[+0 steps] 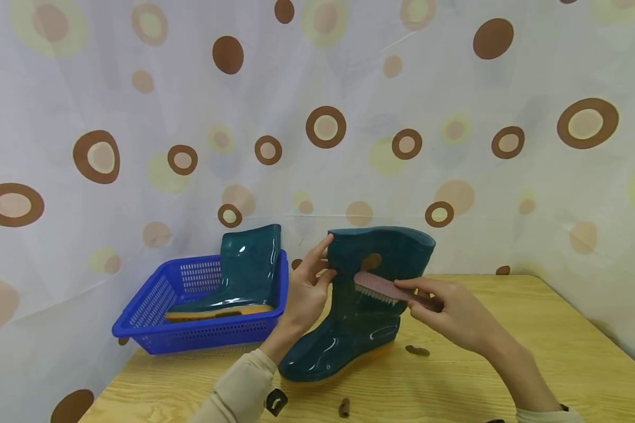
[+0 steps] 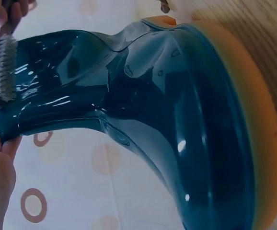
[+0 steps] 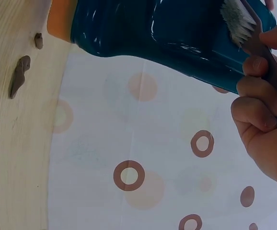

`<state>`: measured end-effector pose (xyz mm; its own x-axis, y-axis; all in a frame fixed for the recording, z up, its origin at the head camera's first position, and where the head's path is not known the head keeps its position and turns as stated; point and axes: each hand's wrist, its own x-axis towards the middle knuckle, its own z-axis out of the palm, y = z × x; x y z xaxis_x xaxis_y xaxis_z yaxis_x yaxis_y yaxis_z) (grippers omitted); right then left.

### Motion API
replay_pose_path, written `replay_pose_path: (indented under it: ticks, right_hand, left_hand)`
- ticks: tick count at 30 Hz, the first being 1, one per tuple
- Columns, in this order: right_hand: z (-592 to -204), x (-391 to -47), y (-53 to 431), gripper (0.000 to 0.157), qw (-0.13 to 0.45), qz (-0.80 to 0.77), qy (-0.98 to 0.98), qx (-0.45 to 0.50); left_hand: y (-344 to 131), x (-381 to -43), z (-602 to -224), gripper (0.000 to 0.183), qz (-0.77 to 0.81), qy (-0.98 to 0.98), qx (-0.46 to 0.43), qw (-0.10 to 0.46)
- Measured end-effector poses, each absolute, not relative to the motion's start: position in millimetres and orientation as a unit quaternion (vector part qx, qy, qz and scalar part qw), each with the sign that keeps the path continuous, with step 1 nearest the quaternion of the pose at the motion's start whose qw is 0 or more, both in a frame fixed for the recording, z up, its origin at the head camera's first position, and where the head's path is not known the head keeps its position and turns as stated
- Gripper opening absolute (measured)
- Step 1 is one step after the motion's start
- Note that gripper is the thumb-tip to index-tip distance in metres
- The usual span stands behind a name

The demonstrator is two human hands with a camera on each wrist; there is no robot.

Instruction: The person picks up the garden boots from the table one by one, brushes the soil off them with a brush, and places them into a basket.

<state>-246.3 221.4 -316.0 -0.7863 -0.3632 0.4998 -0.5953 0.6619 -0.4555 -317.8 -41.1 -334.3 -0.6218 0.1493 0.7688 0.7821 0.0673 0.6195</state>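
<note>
A dark green rubber boot [image 1: 349,329] with an orange sole stands on the wooden table, its toe pointing left toward me. My left hand [image 1: 307,288] grips the edge of its shaft near the top, with the fingertips partly behind the rubber. In my right hand [image 1: 455,311] is a scrub brush [image 1: 383,288], held by its handle between thumb and curled fingers. Its pale bristles lie against the shaft's side, as the left wrist view also shows. A brown patch [image 1: 371,261] marks the shaft just above the brush head.
A blue plastic basket [image 1: 211,329] at the left holds a second green boot [image 1: 251,264]. Two brown lumps lie on the table [image 1: 508,329]: one lump [image 1: 417,351] right of the heel, another lump [image 1: 344,408] near the front. A dotted curtain [image 1: 317,188] hangs behind.
</note>
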Motion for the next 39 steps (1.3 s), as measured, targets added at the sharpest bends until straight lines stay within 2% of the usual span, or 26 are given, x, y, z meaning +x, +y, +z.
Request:
replay_pose_path:
  ticks: [10, 15, 23, 25, 32, 39]
  right_hand:
    - [-318.3, -247.8, 220.4, 0.037, 0.179, 0.294, -0.898, 0.273]
    - [-319.4, -249.0, 218.2, 0.036, 0.161, 0.296, -0.897, 0.286]
    - [-320.7, -250.4, 219.5, 0.036, 0.164, 0.287, -0.900, 0.283]
    - [-321.9, -251.4, 219.3, 0.036, 0.161, 0.289, -0.901, 0.280]
    - [-325.0, -252.0, 220.1, 0.036, 0.160, 0.297, -0.898, 0.282]
    - [-320.1, -248.6, 221.8, 0.035, 0.171, 0.290, -0.892, 0.300]
  left_hand:
    - [-45.8, -321.0, -344.1, 0.068, -0.650, -0.660, -0.300, 0.226]
    - [-54.1, -321.4, -348.8, 0.067, -0.640, -0.668, -0.320, 0.204]
    - [-59.2, -315.6, -348.1, 0.067, -0.573, -0.711, -0.368, 0.175]
    - [-59.8, -313.4, -349.1, 0.068, -0.554, -0.724, -0.369, 0.181]
    - [-61.2, -313.3, -354.6, 0.069, -0.467, -0.770, -0.354, 0.252]
    - [-63.7, -312.5, -352.8, 0.068, -0.447, -0.787, -0.332, 0.267]
